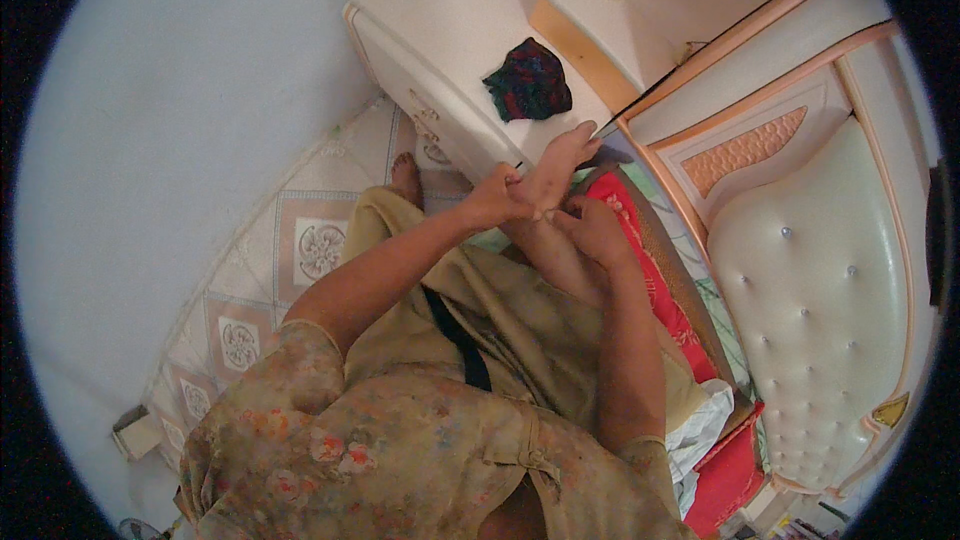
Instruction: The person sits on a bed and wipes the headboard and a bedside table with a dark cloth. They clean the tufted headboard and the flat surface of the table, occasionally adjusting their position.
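Observation:
My left hand (493, 199) is wrapped around the ankle and heel of a bare foot (551, 180), which is raised beside the nightstand. On the other side of the same ankle lies my right hand (600, 231), its thumb and fingertips against the skin, with the two thumbs nearly meeting. A dark plaid cloth (531, 82) lies crumpled on the white nightstand top (442, 22), just beyond the toes. The raised leg, in khaki trousers (517, 315), is bent across the body.
The other bare foot (406, 176) is on the patterned tile floor (315, 240) at the left. A red cloth (652, 277) and a white cloth (701, 420) lie at the right, beside the tufted headboard (810, 300). A small box (137, 433) stands by the wall.

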Available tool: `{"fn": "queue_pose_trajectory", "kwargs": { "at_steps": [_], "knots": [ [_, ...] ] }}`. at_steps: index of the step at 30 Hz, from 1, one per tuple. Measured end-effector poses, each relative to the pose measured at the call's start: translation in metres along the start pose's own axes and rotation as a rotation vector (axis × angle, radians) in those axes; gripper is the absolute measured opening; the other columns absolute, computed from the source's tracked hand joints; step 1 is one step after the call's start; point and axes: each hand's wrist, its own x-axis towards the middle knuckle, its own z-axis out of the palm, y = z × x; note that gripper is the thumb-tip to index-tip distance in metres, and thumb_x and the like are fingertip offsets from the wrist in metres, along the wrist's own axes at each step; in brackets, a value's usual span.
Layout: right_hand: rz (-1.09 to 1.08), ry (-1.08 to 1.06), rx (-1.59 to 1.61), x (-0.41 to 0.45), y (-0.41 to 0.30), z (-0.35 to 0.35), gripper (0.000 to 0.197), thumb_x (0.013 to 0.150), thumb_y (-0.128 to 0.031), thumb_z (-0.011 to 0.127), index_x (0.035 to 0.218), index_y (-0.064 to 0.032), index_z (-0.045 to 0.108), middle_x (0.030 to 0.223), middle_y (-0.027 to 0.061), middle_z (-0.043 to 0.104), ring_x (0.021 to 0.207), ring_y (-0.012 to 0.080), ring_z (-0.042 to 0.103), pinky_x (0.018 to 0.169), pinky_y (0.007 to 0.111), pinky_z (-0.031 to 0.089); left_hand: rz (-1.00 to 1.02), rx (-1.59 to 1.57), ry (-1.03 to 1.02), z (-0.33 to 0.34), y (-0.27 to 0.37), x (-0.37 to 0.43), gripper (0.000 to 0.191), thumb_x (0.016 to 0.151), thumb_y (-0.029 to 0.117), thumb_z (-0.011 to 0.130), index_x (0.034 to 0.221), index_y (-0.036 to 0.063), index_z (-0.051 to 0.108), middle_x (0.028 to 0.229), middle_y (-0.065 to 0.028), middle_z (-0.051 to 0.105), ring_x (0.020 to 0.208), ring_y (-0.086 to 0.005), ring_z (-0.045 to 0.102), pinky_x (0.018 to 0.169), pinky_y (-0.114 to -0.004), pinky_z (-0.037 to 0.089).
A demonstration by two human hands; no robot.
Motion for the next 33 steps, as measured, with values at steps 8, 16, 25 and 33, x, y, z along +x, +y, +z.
{"fn": "queue_pose_trajectory", "kwargs": {
  "at_steps": [8,16,25,33],
  "knots": [
    [-0.010,0.010,-0.057,-0.003,-0.009,-0.003,0.046,0.087,-0.034,0.068,0.113,0.0030,0.068,0.109,0.0257,0.068,0.103,0.0378,0.067,0.093,0.043,0.050,-0.008,0.030,0.028,0.003,0.001,-0.001,0.085,0.064,0.039,0.089,0.126,-0.0003,0.047,0.120,-0.0155,0.055,0.113,-0.0265,0.053,0.098,-0.038,0.043],
    [0.005,-0.013,-0.047,-0.001,-0.007,-0.003,0.046,0.086,-0.035,0.068,0.113,0.0032,0.068,0.108,0.0254,0.068,0.103,0.0376,0.067,0.093,0.043,0.050,0.031,0.031,0.061,0.006,-0.007,0.004,0.081,0.063,0.037,0.090,0.121,0.0000,0.048,0.115,-0.0140,0.056,0.111,-0.0248,0.053,0.097,-0.037,0.043],
    [-0.025,0.010,-0.056,-0.004,-0.012,-0.003,0.044,0.087,-0.033,0.067,0.112,0.0029,0.068,0.108,0.0253,0.068,0.101,0.0379,0.067,0.091,0.043,0.051,-0.025,-0.014,0.061,0.007,0.003,-0.002,0.081,0.062,0.035,0.089,0.122,-0.0013,0.049,0.117,-0.0153,0.055,0.111,-0.0259,0.053,0.097,-0.036,0.043],
    [-0.033,0.023,-0.047,-0.003,-0.008,-0.001,0.041,0.086,-0.031,0.067,0.110,0.0020,0.068,0.106,0.0246,0.069,0.100,0.0379,0.067,0.091,0.044,0.051,0.003,0.043,0.070,0.006,0.001,-0.001,0.083,0.062,0.037,0.087,0.125,-0.0021,0.048,0.122,-0.0178,0.055,0.115,-0.0280,0.053,0.099,-0.037,0.043]
  ]
}}
